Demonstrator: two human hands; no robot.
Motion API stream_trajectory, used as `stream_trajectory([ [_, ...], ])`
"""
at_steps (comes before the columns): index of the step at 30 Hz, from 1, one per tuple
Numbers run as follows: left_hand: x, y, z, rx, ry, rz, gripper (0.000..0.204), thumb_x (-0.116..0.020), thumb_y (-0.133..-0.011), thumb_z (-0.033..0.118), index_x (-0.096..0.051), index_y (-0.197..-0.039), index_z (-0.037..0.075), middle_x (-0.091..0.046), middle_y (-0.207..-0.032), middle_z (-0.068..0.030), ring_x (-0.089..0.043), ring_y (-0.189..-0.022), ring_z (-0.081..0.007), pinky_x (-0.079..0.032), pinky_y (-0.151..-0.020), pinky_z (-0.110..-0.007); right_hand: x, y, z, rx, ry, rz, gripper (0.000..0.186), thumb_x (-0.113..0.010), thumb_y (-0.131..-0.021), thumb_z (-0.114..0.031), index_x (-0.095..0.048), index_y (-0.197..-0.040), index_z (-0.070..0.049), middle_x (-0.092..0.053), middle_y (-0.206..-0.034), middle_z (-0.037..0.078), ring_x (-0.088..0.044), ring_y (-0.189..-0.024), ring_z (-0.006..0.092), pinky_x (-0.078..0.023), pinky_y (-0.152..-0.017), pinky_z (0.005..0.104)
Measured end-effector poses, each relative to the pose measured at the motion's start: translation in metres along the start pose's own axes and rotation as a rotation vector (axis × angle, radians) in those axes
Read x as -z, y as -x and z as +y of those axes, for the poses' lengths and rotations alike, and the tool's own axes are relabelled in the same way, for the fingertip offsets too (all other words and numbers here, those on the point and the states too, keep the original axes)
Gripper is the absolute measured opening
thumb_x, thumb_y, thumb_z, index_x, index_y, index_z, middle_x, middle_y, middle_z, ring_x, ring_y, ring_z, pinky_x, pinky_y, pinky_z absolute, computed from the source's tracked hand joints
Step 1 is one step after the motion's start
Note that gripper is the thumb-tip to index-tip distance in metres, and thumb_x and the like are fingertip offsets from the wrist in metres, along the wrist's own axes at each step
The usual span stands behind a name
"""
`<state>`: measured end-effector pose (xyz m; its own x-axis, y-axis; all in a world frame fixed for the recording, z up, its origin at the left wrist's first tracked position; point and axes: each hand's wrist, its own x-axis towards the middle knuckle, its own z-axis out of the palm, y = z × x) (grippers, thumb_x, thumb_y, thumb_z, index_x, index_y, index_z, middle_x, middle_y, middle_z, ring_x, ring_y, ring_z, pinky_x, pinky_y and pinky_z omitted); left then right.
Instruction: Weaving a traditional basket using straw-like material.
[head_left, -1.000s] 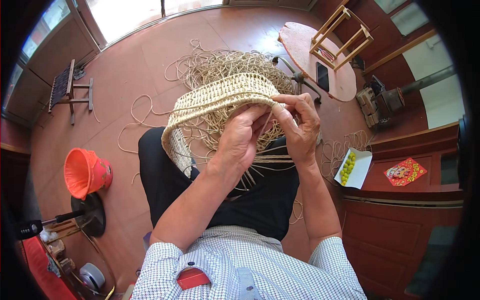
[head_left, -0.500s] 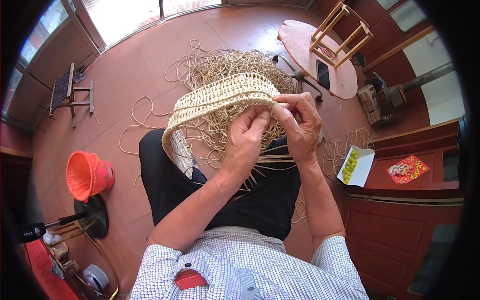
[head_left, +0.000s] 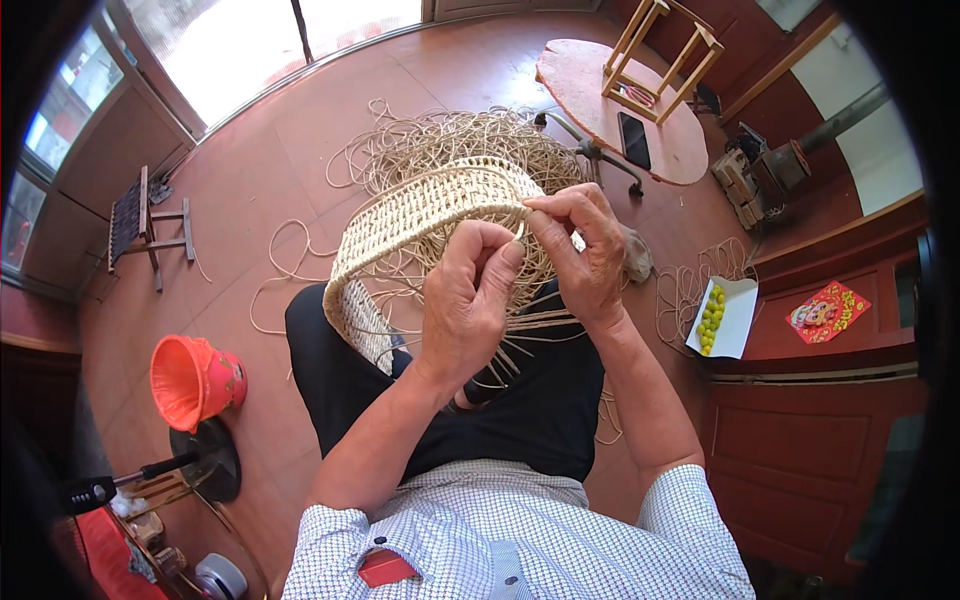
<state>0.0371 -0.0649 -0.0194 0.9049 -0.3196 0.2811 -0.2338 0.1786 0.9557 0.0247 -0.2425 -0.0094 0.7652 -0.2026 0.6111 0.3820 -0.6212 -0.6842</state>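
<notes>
Across my knees rests a half-woven basket (head_left: 425, 205) of pale straw cord, its curved wall and rim turned up toward me. My left hand (head_left: 467, 295) pinches a short pale strand (head_left: 521, 228) between thumb and fingers, slightly below the rim. At the rim's right end my right hand (head_left: 580, 250) grips the basket edge between thumb and forefinger. Loose cord ends (head_left: 545, 320) fan out below the hands over my dark trousers. Behind the basket a big heap of tan cord (head_left: 470, 140) lies on the floor; part of it is hidden by the weaving.
A pink oval table (head_left: 572, 85) with an upturned wooden stool (head_left: 665, 80) and a phone (head_left: 634, 139) stands at far right. Left are a red bucket (head_left: 195, 380) and a low stool (head_left: 150, 225). A white tray of green fruit (head_left: 722, 318) sits at right.
My left hand has come away from the rim, down and to the left, drawing the strand with it. The right hand stays at the basket edge. The whole view has shifted slightly.
</notes>
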Motion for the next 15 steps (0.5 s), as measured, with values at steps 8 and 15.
stream_trajectory([
  [8,0.017,0.0,-0.019,-0.346,-0.762,-0.058,0.014,-0.07,-0.107,0.011,-0.068,-0.12,0.008,-0.072,-0.075,-0.0104,-0.074,-0.063,-0.0286,-0.056,-0.056,-0.042,-0.004,0.001,0.003,0.111,0.041,0.066,0.013,-0.08,-0.098,-0.003,-0.082,-0.111,-0.006,-0.073,-0.101,0.009,-0.07,-0.088,0.0231,-0.058,-0.076,0.0357],
  [15,0.032,-0.001,-0.021,-0.53,-1.098,-0.223,0.029,-0.073,-0.096,0.007,-0.066,-0.123,0.006,-0.067,-0.078,-0.0049,-0.073,-0.066,-0.0246,-0.057,-0.056,-0.04,-0.006,0.006,0.01,0.283,0.17,0.111,0.019,-0.081,-0.095,0.002,-0.082,-0.112,-0.006,-0.072,-0.1,0.011,-0.071,-0.091,0.0271,-0.059,-0.08,0.0372],
])
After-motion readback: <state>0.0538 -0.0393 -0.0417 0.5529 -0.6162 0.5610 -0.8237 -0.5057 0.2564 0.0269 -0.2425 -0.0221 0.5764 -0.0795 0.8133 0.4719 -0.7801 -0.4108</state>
